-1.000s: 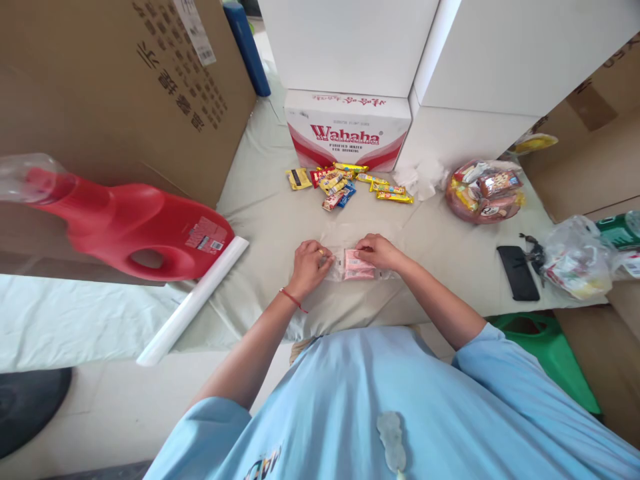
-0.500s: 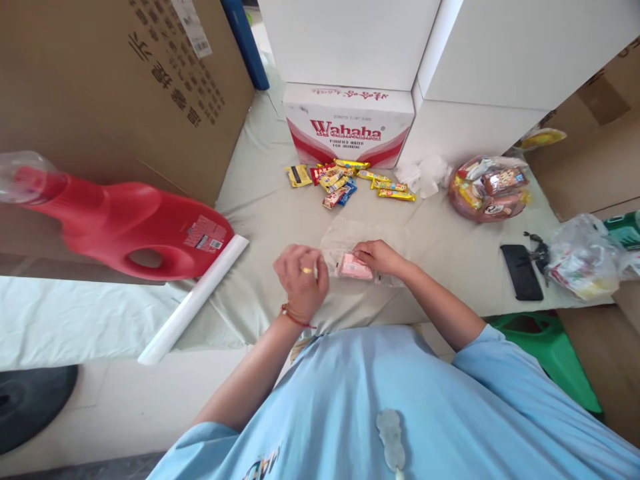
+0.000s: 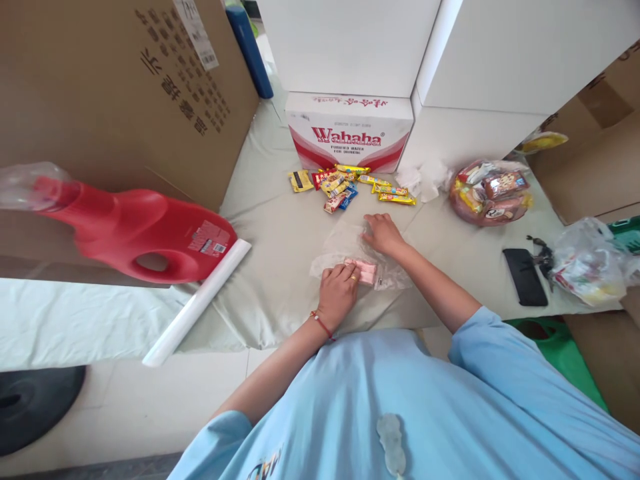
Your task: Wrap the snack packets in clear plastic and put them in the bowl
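On the cloth in front of me lies a small block of pink bars (image 3: 369, 273), with loose clear plastic film (image 3: 393, 275) around and under it. My left hand (image 3: 339, 291), wearing a ring and a red bracelet, rests over the left end of the bars, its fingers bent and together, holding them down. Beyond the bars, my right hand (image 3: 384, 235) has its fingers and thumb closed on the far part of the film. Whatever lies under the left fingers is hidden.
Several wrapped snacks (image 3: 334, 183) lie before a Wahaha carton (image 3: 350, 141). To the right stand a snack-filled bowl (image 3: 457, 200), a black phone (image 3: 525, 277) and a plastic bag (image 3: 583, 263). A red jug (image 3: 120, 223) and a white roll (image 3: 197, 303) are left.
My left hand has come down from the air, moving right onto the pink bars. My right hand has left the bars and moved farther away over the film, which is spread differently.
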